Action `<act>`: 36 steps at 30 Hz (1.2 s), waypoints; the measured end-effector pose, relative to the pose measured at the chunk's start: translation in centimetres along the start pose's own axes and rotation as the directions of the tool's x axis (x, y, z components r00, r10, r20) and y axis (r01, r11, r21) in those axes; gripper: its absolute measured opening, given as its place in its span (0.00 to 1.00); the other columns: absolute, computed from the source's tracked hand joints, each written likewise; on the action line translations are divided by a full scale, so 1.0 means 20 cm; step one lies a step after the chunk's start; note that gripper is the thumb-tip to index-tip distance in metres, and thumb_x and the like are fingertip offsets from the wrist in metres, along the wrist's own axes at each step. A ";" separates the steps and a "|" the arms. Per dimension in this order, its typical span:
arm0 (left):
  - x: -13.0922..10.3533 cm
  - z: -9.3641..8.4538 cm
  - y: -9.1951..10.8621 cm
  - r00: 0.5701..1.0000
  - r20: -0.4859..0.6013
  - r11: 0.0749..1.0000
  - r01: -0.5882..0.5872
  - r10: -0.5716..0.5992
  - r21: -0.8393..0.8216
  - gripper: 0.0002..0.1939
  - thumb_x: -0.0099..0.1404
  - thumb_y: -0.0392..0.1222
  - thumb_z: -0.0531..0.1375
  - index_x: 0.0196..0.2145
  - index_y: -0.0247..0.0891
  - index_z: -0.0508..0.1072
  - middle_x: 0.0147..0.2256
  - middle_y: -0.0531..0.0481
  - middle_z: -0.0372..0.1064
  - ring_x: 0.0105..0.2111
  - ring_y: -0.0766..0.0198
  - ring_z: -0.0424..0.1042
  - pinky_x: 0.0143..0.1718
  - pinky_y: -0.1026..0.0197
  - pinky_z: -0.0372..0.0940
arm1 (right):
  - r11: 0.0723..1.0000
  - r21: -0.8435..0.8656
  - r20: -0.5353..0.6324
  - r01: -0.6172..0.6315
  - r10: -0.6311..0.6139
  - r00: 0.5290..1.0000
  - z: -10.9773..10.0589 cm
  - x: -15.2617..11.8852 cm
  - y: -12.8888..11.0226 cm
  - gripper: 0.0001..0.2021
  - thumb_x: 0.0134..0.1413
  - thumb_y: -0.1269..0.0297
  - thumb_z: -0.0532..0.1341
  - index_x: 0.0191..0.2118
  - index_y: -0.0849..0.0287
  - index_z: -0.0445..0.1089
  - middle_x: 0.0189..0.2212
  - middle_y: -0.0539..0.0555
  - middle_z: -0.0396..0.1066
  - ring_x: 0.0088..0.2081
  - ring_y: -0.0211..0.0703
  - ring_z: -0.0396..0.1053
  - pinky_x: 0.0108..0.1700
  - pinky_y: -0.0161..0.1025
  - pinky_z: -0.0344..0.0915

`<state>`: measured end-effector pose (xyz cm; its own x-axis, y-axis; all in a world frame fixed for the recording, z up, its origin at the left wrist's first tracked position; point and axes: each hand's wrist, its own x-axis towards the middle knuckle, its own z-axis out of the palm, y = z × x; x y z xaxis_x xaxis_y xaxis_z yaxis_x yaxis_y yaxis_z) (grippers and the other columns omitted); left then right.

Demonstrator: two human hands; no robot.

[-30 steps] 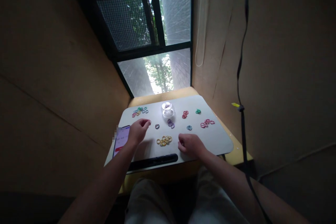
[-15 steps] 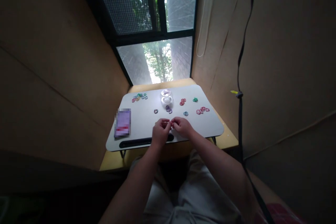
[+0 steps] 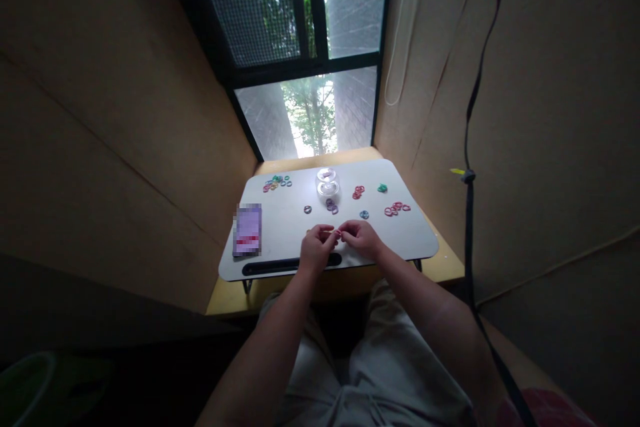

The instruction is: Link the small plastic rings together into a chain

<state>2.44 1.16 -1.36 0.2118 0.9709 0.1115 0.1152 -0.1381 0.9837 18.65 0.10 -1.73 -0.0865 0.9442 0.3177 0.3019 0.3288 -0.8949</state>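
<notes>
My left hand and my right hand meet over the near side of a white lap table. Thumb and fingers of both are pinched on a small pinkish-red hair tie, mostly hidden by the fingertips. Just beyond lie purple hair ties, a dark hair tie and a blue-grey bunch of hair ties. Red hair ties, pink-red hair ties and green hair ties sit in separate groups to the right.
A clear round container stands at the table's back middle. Mixed hair ties are heaped at the back left. A blurred purple phone-like item lies left, beside the black slot. A dark strap hangs at right.
The view has shifted, so the table and everything on it appear further right and slightly higher. My hands stay together, pinching the small hair tie.
</notes>
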 end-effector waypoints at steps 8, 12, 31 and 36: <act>-0.01 -0.02 0.02 0.999 0.041 1.000 0.008 -0.008 0.006 0.16 0.58 0.48 0.63 0.41 0.34 0.77 0.31 0.45 0.77 0.27 0.63 0.76 0.28 0.63 0.71 | 0.997 -0.071 -0.079 -0.031 0.026 0.997 0.03 -0.01 0.01 0.07 0.51 0.65 0.60 0.27 0.61 0.72 0.24 0.51 0.74 0.26 0.37 0.68 0.29 0.32 0.63; 0.00 -0.02 0.01 0.998 0.058 1.000 -0.003 0.003 0.006 0.14 0.59 0.45 0.61 0.39 0.34 0.77 0.32 0.45 0.77 0.29 0.63 0.76 0.28 0.63 0.71 | 0.993 -0.113 -0.096 -0.043 0.033 0.995 0.03 -0.01 -0.01 0.06 0.50 0.66 0.60 0.28 0.60 0.72 0.24 0.50 0.73 0.25 0.36 0.67 0.29 0.32 0.62; -0.02 -0.02 0.04 0.994 -0.005 0.947 -0.103 0.110 0.304 0.09 0.61 0.45 0.58 0.30 0.38 0.73 0.26 0.52 0.72 0.27 0.64 0.70 0.31 0.63 0.63 | 0.956 -0.293 -0.140 -0.019 -0.023 0.990 0.07 -0.04 -0.04 0.05 0.51 0.67 0.58 0.26 0.57 0.63 0.21 0.47 0.66 0.23 0.36 0.63 0.27 0.32 0.56; -0.03 -0.01 0.04 0.994 -0.003 0.949 -0.102 0.107 0.299 0.09 0.61 0.45 0.58 0.30 0.38 0.72 0.26 0.51 0.72 0.27 0.64 0.70 0.32 0.63 0.63 | 0.959 -0.281 -0.154 -0.016 -0.029 0.988 0.08 -0.04 -0.03 0.05 0.52 0.66 0.57 0.27 0.57 0.61 0.21 0.46 0.64 0.23 0.36 0.62 0.26 0.32 0.56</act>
<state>2.16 0.58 -0.51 0.2200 0.9511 0.2169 0.3776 -0.2881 0.8800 17.04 -0.93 -1.90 0.0526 0.9202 0.3878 0.5581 0.2950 -0.7756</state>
